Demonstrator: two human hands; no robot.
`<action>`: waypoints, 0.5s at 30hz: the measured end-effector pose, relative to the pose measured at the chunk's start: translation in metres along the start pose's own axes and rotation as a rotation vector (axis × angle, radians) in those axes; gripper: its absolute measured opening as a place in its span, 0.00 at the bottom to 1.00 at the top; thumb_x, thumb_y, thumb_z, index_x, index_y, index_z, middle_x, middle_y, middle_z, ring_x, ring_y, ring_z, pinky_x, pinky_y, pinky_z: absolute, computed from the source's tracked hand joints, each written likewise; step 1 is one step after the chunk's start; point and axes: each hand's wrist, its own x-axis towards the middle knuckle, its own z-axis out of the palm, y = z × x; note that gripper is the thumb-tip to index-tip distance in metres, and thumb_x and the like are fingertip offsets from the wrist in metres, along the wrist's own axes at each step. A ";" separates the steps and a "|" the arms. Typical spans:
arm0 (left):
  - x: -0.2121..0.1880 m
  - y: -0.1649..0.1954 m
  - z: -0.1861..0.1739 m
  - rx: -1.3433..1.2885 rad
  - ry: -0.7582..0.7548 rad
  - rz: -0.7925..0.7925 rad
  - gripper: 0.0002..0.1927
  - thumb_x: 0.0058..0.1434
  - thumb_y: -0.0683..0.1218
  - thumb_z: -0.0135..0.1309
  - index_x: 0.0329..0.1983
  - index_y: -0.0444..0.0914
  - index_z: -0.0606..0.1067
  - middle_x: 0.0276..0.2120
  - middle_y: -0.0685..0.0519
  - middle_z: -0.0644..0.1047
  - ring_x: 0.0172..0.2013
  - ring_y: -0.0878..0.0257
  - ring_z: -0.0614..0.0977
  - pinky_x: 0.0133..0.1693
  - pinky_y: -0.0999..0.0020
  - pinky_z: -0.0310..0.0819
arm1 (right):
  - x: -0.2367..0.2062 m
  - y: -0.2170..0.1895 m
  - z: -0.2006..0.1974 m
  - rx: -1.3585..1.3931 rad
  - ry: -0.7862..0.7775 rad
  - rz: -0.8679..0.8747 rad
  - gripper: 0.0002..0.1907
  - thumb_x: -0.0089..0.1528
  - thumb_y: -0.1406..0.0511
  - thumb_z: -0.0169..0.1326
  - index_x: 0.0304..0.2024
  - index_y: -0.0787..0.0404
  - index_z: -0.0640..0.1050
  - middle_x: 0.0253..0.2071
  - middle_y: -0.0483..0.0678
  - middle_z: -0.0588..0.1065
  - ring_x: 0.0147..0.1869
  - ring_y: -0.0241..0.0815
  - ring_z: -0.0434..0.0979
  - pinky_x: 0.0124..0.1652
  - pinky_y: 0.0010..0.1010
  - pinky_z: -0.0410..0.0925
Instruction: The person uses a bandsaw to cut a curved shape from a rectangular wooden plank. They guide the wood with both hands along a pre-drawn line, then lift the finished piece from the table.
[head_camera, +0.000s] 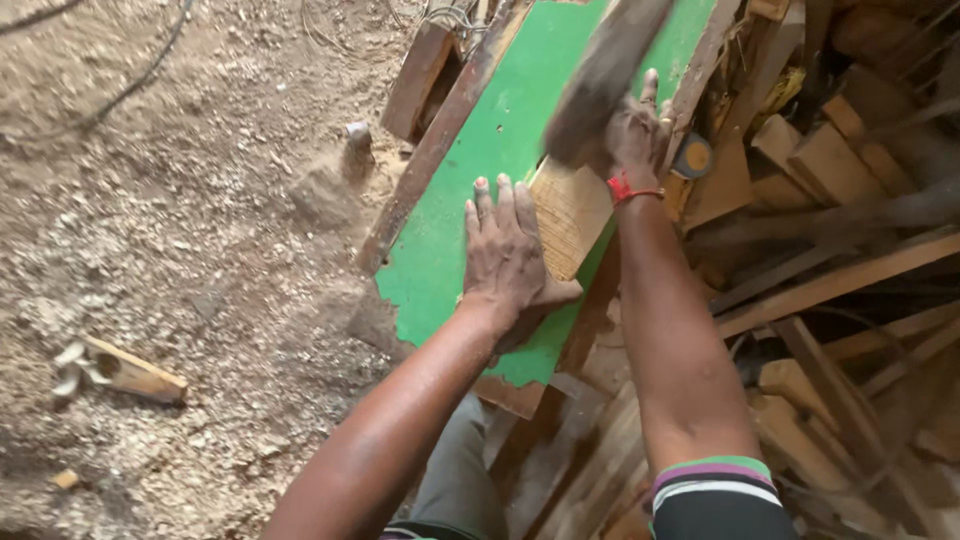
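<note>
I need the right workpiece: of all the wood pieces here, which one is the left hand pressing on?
The left hand presses the pale, grain-lined wood block lying on the green board. The other wood pieces sit untouched in the pile at right.

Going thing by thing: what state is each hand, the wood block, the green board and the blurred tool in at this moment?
left hand: open, flat on the wood block.
right hand: closed around the blurred tool.
blurred tool: raised, motion-blurred.
wood block: lying on the green board.
green board: flat, edges chipped.
</note>
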 end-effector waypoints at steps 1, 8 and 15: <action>0.001 0.000 0.000 0.010 0.002 -0.009 0.78 0.26 0.75 0.70 0.70 0.25 0.50 0.69 0.29 0.55 0.71 0.28 0.52 0.68 0.34 0.46 | -0.001 0.000 0.000 -0.011 0.006 -0.013 0.27 0.65 0.52 0.51 0.64 0.54 0.72 0.71 0.54 0.65 0.78 0.54 0.53 0.70 0.56 0.49; 0.002 0.012 -0.004 0.075 0.017 -0.085 0.83 0.25 0.83 0.62 0.70 0.23 0.49 0.70 0.25 0.48 0.71 0.27 0.43 0.64 0.20 0.36 | -0.017 -0.023 -0.036 -0.110 -0.068 -0.109 0.38 0.61 0.48 0.54 0.70 0.55 0.67 0.72 0.57 0.62 0.77 0.55 0.52 0.67 0.55 0.49; 0.009 0.005 -0.001 0.145 -0.066 -0.022 0.79 0.30 0.81 0.65 0.68 0.20 0.52 0.70 0.23 0.50 0.72 0.26 0.45 0.68 0.27 0.37 | 0.001 -0.023 -0.025 0.100 -0.072 0.051 0.28 0.68 0.65 0.35 0.65 0.36 0.76 0.69 0.38 0.69 0.82 0.48 0.50 0.74 0.58 0.46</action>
